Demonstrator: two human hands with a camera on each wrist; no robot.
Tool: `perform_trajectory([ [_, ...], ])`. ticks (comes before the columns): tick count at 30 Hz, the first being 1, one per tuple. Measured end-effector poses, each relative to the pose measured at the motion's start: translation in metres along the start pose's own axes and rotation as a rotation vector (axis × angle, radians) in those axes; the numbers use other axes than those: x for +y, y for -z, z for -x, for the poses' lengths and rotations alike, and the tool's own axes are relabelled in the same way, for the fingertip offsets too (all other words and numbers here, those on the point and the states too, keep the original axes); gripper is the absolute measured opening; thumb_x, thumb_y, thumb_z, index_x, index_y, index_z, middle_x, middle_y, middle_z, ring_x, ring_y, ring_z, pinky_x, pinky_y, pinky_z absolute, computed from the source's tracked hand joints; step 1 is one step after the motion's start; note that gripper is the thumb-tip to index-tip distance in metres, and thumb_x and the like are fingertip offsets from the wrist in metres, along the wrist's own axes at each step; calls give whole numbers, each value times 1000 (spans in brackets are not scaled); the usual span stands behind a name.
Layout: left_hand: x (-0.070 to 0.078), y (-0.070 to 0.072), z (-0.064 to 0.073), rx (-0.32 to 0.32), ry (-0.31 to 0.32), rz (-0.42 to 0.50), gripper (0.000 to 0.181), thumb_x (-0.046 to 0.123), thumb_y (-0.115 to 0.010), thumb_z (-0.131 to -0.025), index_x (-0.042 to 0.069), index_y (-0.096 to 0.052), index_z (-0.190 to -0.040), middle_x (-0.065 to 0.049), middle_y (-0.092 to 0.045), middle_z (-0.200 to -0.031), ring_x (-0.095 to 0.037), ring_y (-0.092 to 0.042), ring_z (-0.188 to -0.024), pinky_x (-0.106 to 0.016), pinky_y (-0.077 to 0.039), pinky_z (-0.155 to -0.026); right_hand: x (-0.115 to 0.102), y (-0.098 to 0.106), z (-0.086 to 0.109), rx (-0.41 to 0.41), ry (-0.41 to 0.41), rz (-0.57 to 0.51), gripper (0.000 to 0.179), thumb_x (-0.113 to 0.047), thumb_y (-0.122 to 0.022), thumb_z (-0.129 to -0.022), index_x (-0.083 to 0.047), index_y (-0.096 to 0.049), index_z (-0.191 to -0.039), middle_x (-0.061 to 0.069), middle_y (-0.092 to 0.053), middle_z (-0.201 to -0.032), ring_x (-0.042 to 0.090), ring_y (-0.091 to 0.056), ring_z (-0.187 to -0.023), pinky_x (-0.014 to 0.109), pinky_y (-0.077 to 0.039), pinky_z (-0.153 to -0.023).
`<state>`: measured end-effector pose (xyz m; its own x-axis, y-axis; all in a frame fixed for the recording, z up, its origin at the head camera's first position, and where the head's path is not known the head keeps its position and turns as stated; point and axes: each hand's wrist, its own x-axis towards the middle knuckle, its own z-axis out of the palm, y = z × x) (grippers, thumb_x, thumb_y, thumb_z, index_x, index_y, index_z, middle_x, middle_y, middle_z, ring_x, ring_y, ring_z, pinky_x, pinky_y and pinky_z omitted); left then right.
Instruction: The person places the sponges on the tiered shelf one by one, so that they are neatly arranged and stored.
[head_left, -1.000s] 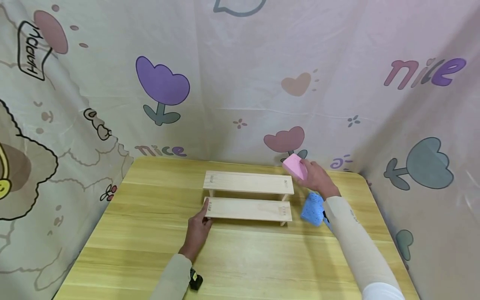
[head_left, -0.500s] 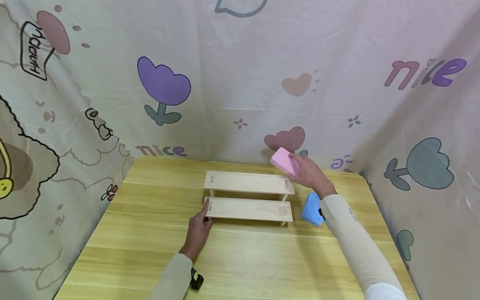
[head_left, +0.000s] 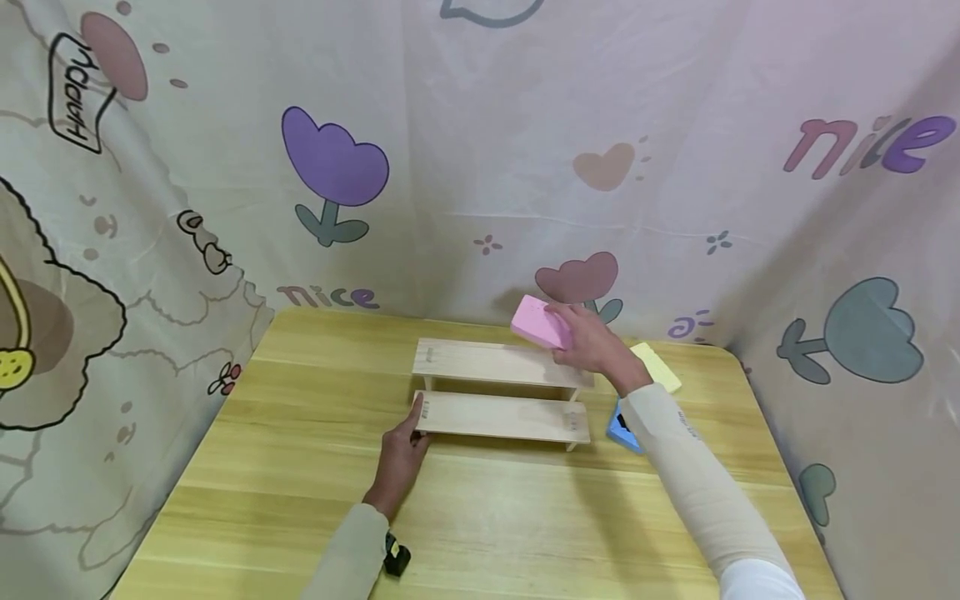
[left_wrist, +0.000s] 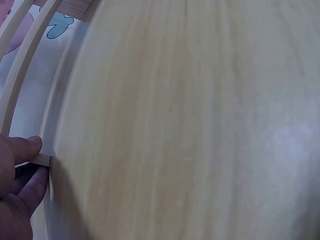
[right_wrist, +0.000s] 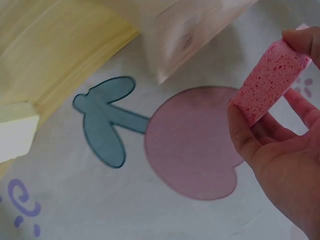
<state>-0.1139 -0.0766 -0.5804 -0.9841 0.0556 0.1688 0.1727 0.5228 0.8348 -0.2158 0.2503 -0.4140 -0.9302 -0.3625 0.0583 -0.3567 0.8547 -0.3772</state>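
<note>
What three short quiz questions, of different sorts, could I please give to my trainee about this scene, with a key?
1. Which hand holds the pink sponge?
2. True or false: the yellow sponge lies on the table.
3. Choose one. The left hand pinches: A) the blue sponge; B) the front wooden board; C) the rear wooden board.

Key: 1. The right hand. 2. True. 3. B.

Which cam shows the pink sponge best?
Right wrist: the pink sponge is up close, pores visible, in the fingers of the right hand. Head shows it smaller, partly covered by that hand. Left wrist doesn't show it.
</note>
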Motion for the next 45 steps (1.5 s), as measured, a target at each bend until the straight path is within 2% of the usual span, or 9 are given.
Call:
perform_trajectory([
  [5, 0, -1, -1, 16, -17, -13, 78, -9, -68, -80, 15, -35, -147, -23, -58, -126, -24, -66, -100, -25, -57, -68, -12, -5, -6, -10, 33, -23, 75, -15, -73, -69, -12, -43, -138, 19, -48, -134, 34, -48, -113, 51, -44, -94],
  [12, 0, 0, 0, 20, -45, -18, 79, -7, -70, -80, 13, -34, -147, -23, -62, -122, -24, -67, -92, -26, -56, -66, -27, -15, -15, -15, 56, -44, 77, -14, -73, -67, -14, -44, -138, 18, -50, -130, 32, -49, -111, 47, -46, -92],
  [16, 0, 1, -1, 9, -29, -15, 79, -7, -69, -81, 15, -33, -148, -22, -63, -122, -21, -67, -89, -24, -55, -65, -36, -21, -20, -40, 65, -63, 78, -13, -74, -66, -15, -44, -138, 16, -50, -131, 31, -48, -112, 47, -45, -95],
  [22, -1, 1, -2, 15, -41, -34, 80, -5, -70, -81, 16, -33, -148, -16, -70, -103, -11, -57, -69, -19, -49, -57, -50, -32, -24, -80, 79, -46, 80, -15, -78, -67, -19, -44, -139, 12, -51, -129, 29, -49, -114, 47, -45, -99],
  [28, -1, 1, -1, 5, -34, -34, 79, -5, -69, -82, 16, -32, -149, -11, -67, -85, -10, -53, -66, -18, -47, -56, -60, -41, -28, -103, 92, -38, 77, -17, -80, -70, -22, -45, -138, 9, -50, -129, 27, -49, -111, 45, -46, -98],
  [34, 1, 2, -1, -1, -19, -9, 78, -5, -68, -82, 16, -32, -148, -15, -70, -96, -12, -55, -68, -19, -48, -56, -67, -47, -31, -101, 150, -28, 74, -15, -77, -71, -19, -46, -138, 10, -51, -123, 25, -50, -103, 40, -48, -93],
  [38, 0, 2, -2, -4, -17, -3, 78, -5, -68, -83, 16, -32, -148, -16, -69, -102, -13, -56, -70, -19, -49, -58, -71, -51, -32, -109, 181, -34, 74, -15, -78, -72, -18, -46, -138, 11, -50, -126, 26, -50, -106, 40, -47, -96],
  [40, 0, 2, -2, -2, -15, 0, 78, -6, -68, -82, 16, -32, -148, -18, -68, -111, -13, -58, -74, -19, -50, -59, -72, -53, -33, -115, 195, -34, 74, -15, -78, -72, -18, -46, -138, 12, -50, -127, 26, -50, -108, 40, -47, -97],
  [45, -1, 2, -2, 1, -30, -14, 79, -6, -68, -82, 16, -32, -148, -20, -65, -118, -15, -62, -79, -20, -53, -62, -76, -58, -35, -134, 202, -40, 73, -12, -78, -72, -18, -46, -137, 12, -51, -127, 27, -52, -109, 41, -48, -97],
])
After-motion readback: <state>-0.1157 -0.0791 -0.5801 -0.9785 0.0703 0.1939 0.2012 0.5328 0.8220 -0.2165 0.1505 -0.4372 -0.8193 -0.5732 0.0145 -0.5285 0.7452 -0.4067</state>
